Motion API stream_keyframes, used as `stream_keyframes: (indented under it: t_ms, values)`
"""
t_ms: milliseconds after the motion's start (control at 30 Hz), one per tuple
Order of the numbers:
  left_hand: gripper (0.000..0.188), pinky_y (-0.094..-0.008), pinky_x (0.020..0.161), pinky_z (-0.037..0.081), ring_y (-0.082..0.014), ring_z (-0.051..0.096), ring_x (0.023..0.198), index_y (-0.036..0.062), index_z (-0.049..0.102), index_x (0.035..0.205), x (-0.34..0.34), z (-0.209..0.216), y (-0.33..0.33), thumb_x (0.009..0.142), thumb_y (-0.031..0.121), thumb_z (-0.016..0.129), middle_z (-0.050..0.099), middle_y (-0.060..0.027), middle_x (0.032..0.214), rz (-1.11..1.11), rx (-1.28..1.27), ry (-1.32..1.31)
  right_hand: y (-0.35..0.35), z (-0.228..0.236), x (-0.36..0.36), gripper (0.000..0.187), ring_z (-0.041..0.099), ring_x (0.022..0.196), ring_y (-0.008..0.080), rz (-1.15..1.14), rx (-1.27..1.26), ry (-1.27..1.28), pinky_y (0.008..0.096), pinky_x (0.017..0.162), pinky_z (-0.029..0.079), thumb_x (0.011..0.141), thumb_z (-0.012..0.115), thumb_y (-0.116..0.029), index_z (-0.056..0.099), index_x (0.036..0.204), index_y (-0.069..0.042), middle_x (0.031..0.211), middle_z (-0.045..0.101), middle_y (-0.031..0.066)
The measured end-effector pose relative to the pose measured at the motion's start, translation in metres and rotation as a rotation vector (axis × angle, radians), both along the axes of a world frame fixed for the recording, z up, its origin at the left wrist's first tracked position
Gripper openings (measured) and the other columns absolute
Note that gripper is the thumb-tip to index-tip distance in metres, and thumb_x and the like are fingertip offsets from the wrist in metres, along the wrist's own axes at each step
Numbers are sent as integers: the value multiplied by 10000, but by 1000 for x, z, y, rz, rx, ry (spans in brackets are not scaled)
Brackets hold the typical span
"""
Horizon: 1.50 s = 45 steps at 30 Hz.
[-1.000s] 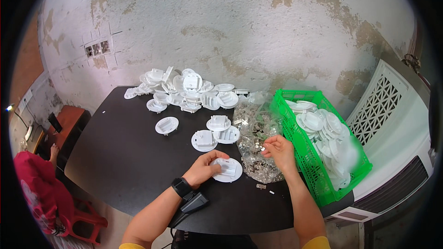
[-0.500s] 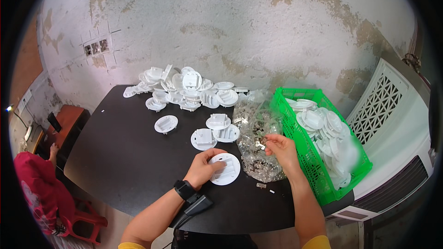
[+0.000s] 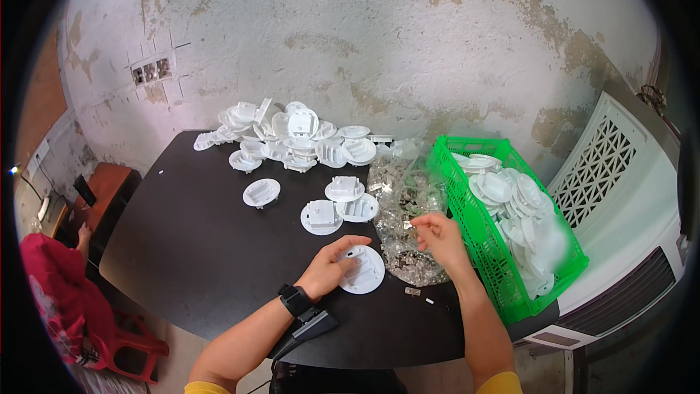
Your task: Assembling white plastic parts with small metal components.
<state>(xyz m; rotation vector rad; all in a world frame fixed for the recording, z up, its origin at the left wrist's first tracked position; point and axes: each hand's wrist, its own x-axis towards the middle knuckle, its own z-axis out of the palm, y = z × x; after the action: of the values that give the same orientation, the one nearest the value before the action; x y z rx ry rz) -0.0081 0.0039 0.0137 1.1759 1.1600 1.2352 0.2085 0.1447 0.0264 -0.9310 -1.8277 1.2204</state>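
Note:
My left hand point(image 3: 325, 270) grips a round white plastic housing point(image 3: 370, 277) at the table's near side, with the thumb over its ribbed recess. My right hand point(image 3: 443, 242) is closed in a pinch on a small metal clip point(image 3: 408, 225), held over a clear plastic bag point(image 3: 417, 266) full of similar shiny metal pieces. Just beyond my left hand sits a small group of white housings point(image 3: 321, 217), and another housing point(image 3: 261, 193) lies alone to their left. A loose metal piece point(image 3: 413, 291) and a tiny white bit point(image 3: 429, 301) rest near the bag.
Many white housings point(image 3: 302, 124) are heaped at the back of the dark table point(image 3: 197, 248). On the right stands a green crate point(image 3: 496, 277) of housings, beside a white appliance with a grille point(image 3: 601, 153). A person in red point(image 3: 65, 292) is at the far left.
My left hand and the housing have shifted slightly right. My right hand has moved a little left, and the clip between its fingers has turned.

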Motion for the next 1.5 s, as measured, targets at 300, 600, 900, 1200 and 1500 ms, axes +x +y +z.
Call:
stream_keyframes:
  t_ms: [300, 600, 900, 1200, 1500]
  values:
    - [369, -217, 836, 450, -57, 539, 951, 54, 539, 1274, -3, -1, -3, 910, 1, 510, 588, -3, 1116, 47, -53, -55, -9, 8, -2, 230, 580, 806, 293, -226, 610, -409, 372, 704, 468, 770, 604, 58, 683, 972, -20, 909, 562, 132]
    - [378, -220, 847, 443, -60, 529, 964, 49, 529, 1282, -3, -3, 0, 907, 5, 511, 579, -10, 1149, 77, -26, -7, 4, -9, -21, 146, 561, 881, 312, -146, 764, -450, 404, 766, 449, 754, 679, -3, 676, 897, -30, 870, 611, 119]
    - [388, -249, 918, 413, -111, 538, 1037, 27, 516, 1278, -2, -4, -1, 896, -17, 469, 591, -49, 1150, 44, -37, -65, 10, -4, -20, 97, 596, 775, 267, -244, 672, -170, 346, 625, 496, 757, 667, 14, 620, 832, -27, 840, 617, 99]
    - [386, -257, 836, 490, -95, 569, 992, 47, 510, 1286, -4, -5, 1, 907, -19, 480, 580, -34, 1165, 65, -62, -138, 4, 5, -18, 125, 615, 713, 105, -37, 53, 314, 237, 625, 521, 854, 624, 32, 661, 974, 29, 896, 611, 57]
    - [406, -268, 843, 507, -104, 594, 973, 27, 504, 1295, -4, 0, -2, 892, -19, 477, 581, -49, 1165, 54, -88, -206, -24, 13, -22, 195, 664, 823, 151, 206, -64, 269, 254, 733, 550, 883, 606, 17, 661, 1067, 56, 949, 655, 84]
